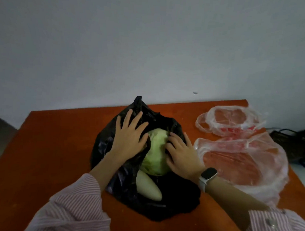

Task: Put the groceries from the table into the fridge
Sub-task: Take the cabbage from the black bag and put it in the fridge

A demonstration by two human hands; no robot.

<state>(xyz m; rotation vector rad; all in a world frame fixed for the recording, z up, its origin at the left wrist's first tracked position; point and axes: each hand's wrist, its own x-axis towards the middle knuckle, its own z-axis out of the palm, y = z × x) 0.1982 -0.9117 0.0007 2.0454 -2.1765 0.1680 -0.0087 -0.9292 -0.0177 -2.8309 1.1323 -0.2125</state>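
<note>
Cabbage point(156, 151) half hidden in black bag point(127, 184), both hands touching it

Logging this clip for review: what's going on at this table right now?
A person has both hands on a cabbage sitting in an open black bag on the orange table. The left hand lies spread over the bag's edge, the right hand against the cabbage. A pale vegetable lies in front of it. Nothing is lifted yet.
</note>
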